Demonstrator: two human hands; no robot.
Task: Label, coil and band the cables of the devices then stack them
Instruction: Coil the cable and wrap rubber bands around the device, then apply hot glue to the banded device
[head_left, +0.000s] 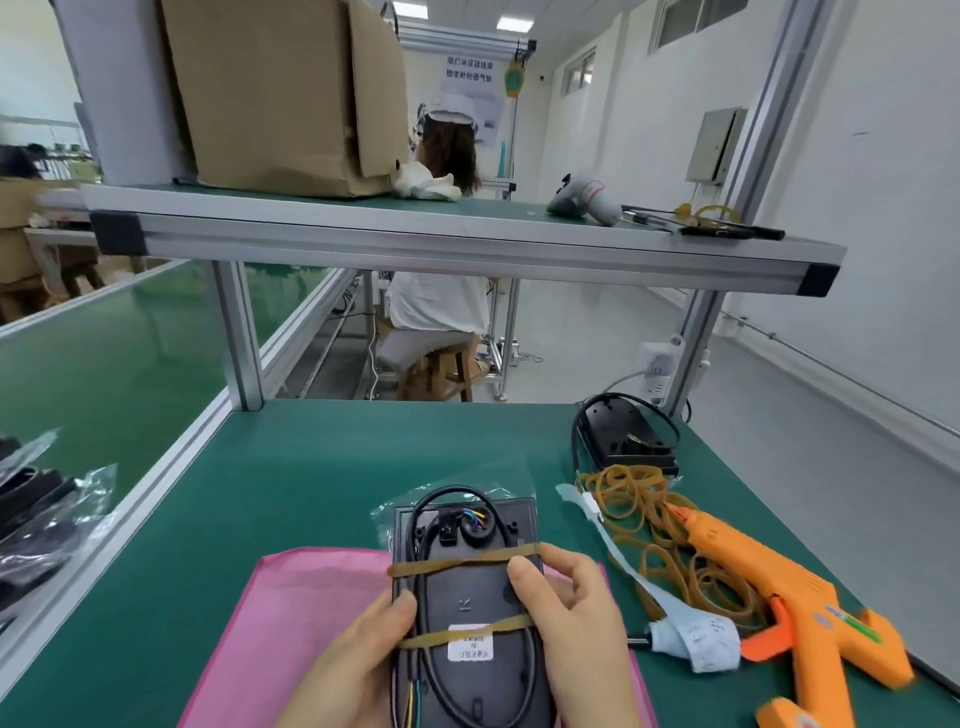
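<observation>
Head view: my left hand and right hand, fingers clamped, grip the device above the pink sheet.

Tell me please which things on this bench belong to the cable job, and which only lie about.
Job: black device, held by left hand and right hand; its coiled cable; two bands round it; loose rubber bands; label strip; second device at the back.
Lying about: orange glue gun; cardboard box and grey tool on the upper shelf.
</observation>
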